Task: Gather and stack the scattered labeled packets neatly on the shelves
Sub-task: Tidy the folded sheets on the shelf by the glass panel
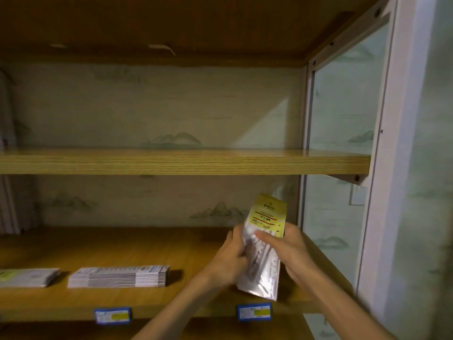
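Lower shelf (171,303), wood, holding from the left: one low stack of packets (29,277), partly cut off by the frame edge; next, a taller squared stack of packets (117,276), lying flat with edges aligned; two blue shelf tags (113,315) on the front lip. Right of these, a bundle of packets (263,251), yellow label uppermost, held upright above the shelf's right end, not yet set down. Left hand (231,256) wrapped around the bundle's left edge, fingers closed on it; right hand (289,251) clamped on the right edge, thumb laid across the front. Handling, by judgement: thin, light, flexible film pouches, glossy and likely to slide against one another; best gripped by both long edges and tapped square before laying flat. Upper shelf (196,163) bare in the visible part.
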A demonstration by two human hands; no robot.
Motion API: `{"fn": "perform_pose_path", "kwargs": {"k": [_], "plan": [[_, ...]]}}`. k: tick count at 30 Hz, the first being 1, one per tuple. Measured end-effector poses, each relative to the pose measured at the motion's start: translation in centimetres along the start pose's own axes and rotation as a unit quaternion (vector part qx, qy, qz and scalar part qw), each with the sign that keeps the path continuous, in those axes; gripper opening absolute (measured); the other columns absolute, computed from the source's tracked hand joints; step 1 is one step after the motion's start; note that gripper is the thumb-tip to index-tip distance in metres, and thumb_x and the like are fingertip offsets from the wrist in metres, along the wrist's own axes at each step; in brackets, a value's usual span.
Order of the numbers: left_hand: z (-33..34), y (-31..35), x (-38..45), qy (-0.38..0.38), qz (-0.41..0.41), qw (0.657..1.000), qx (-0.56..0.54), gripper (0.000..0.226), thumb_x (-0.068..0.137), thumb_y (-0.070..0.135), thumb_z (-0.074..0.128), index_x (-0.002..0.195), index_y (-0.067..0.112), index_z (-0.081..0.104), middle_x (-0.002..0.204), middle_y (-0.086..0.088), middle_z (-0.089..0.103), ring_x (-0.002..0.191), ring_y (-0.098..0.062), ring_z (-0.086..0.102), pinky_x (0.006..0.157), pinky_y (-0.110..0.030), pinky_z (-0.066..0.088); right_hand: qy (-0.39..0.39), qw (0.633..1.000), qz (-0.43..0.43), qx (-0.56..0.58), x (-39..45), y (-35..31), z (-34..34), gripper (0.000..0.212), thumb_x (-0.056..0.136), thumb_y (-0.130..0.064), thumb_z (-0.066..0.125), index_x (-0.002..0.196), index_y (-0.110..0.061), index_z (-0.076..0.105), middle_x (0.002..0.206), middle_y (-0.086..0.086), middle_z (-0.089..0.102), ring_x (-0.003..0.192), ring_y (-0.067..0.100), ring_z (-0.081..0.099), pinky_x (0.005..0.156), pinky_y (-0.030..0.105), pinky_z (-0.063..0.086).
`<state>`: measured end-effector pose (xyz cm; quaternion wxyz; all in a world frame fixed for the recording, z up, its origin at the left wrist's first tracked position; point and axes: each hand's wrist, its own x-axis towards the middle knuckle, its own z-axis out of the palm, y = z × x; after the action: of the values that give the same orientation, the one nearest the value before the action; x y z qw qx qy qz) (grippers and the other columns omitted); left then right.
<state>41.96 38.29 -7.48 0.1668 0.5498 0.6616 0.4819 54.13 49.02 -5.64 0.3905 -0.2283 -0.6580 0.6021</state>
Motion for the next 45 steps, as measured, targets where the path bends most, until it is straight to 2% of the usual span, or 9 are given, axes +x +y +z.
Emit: {"fn": "perform_pose_path", "kwargs": {"k": [9, 13, 18, 26, 29, 34, 38, 42, 45], "plan": [[0.9, 0.4, 0.2, 0.035, 0.021, 0.999, 0.008, 0.078, 0.087, -0.002, 0.049, 0.146, 0.042, 0.023, 0.142, 0.011, 0.035, 0.136, -0.007, 0.035, 0.112, -0.034, 0.040, 0.004, 0.996, -0.070, -0.052, 1.1, 0.6, 1.1, 0.036, 0.090, -0.016, 0.071, 0.123, -0.024, 0.059, 0.108, -0.011, 0.072, 0.100, 0.004, 0.068, 0.081, 0.021, 0.052], [0.4, 0.2, -0.3, 0.017, 0.031, 0.997, -0.072, 0.066, 0.093, 0.005, 0.053, 0.135, 0.049, 0.028, 0.140, 0.008, 0.043, 0.127, -0.009, 0.046, 0.090, -0.019, 0.050, -0.015, 0.993, -0.096, -0.068, 0.7, 0.6, 1.2, 0.037, 0.091, -0.016, 0.069, 0.123, -0.028, 0.055, 0.112, -0.012, 0.070, 0.105, 0.002, 0.066, 0.089, 0.024, 0.053], [0.0, -0.1, -0.3, 0.001, -0.050, 0.997, -0.062, 0.083, 0.064, 0.026, 0.091, 0.126, 0.038, 0.038, 0.113, -0.006, 0.061, 0.094, -0.018, 0.063, 0.078, -0.032, 0.059, -0.014, 0.990, -0.116, -0.085, 0.2, 0.7, 2.0, 0.037, 0.092, -0.019, 0.068, 0.121, -0.035, 0.051, 0.113, -0.015, 0.068, 0.107, 0.000, 0.064, 0.088, 0.023, 0.053], [0.1, -0.5, 0.3, 0.045, -0.073, 0.992, -0.090, 0.087, 0.049, 0.019, 0.099, 0.121, 0.029, 0.050, 0.110, 0.004, 0.072, 0.098, -0.014, 0.072, 0.084, -0.041, 0.060, -0.065, 0.992, -0.097, -0.040, -0.6, 0.5, 2.1, 0.032, 0.092, -0.023, 0.063, 0.120, -0.031, 0.048, 0.108, -0.013, 0.071, 0.100, -0.003, 0.067, 0.079, 0.021, 0.057], [0.4, -0.4, 0.0, 0.070, -0.048, 0.994, -0.072, 0.078, 0.057, 0.017, 0.096, 0.117, 0.032, 0.049, 0.109, 0.005, 0.070, 0.097, -0.007, 0.070, 0.081, -0.031, 0.060, -0.108, 0.992, -0.058, -0.042, -1.1, 0.9, 1.0, 0.031, 0.096, -0.027, 0.058, 0.125, -0.031, 0.046, 0.113, -0.009, 0.069, 0.101, 0.000, 0.067, 0.072, 0.019, 0.056], [0.8, -0.2, 0.3, 0.142, -0.007, 0.990, -0.015, 0.071, 0.063, 0.021, 0.093, 0.114, 0.028, 0.044, 0.105, 0.013, 0.062, 0.092, 0.008, 0.063, 0.070, -0.012, 0.053, -0.143, 0.987, -0.025, -0.071, -1.4, 2.2, 0.1, 0.029, 0.101, -0.021, 0.049, 0.128, -0.031, 0.045, 0.124, -0.009, 0.063, 0.110, 0.000, 0.063, 0.086, 0.026, 0.057], [1.8, -0.5, 1.2, 0.141, 0.007, 0.990, 0.013, 0.075, 0.068, 0.017, 0.089, 0.118, 0.029, 0.035, 0.117, 0.015, 0.055, 0.109, 0.000, 0.056, 0.088, -0.020, 0.054, -0.117, 0.992, -0.029, -0.034, -1.1, 2.6, 1.1, 0.028, 0.105, -0.019, 0.039, 0.129, -0.034, 0.039, 0.129, -0.008, 0.058, 0.112, 0.001, 0.062, 0.086, 0.026, 0.056], [2.0, -2.1, 1.0, 0.026, 0.009, 0.997, -0.072, 0.074, 0.078, 0.003, 0.072, 0.127, 0.031, 0.024, 0.137, 0.008, 0.048, 0.132, -0.009, 0.047, 0.104, -0.033, 0.050, -0.124, 0.992, -0.003, 0.007, -1.4, 3.9, 1.1, 0.029, 0.104, -0.029, 0.038, 0.132, -0.039, 0.036, 0.132, -0.006, 0.057, 0.118, 0.014, 0.062, 0.086, 0.038, 0.059], [1.4, -2.5, 0.3, -0.021, 0.001, 0.994, -0.108, 0.067, 0.091, 0.000, 0.061, 0.130, 0.038, 0.022, 0.141, 0.007, 0.045, 0.134, -0.009, 0.045, 0.105, -0.033, 0.048, -0.126, 0.991, -0.004, -0.047, -1.3, 3.9, 0.4, 0.033, 0.101, -0.035, 0.044, 0.133, -0.039, 0.038, 0.128, -0.007, 0.061, 0.116, 0.008, 0.063, 0.094, 0.040, 0.056]]}}
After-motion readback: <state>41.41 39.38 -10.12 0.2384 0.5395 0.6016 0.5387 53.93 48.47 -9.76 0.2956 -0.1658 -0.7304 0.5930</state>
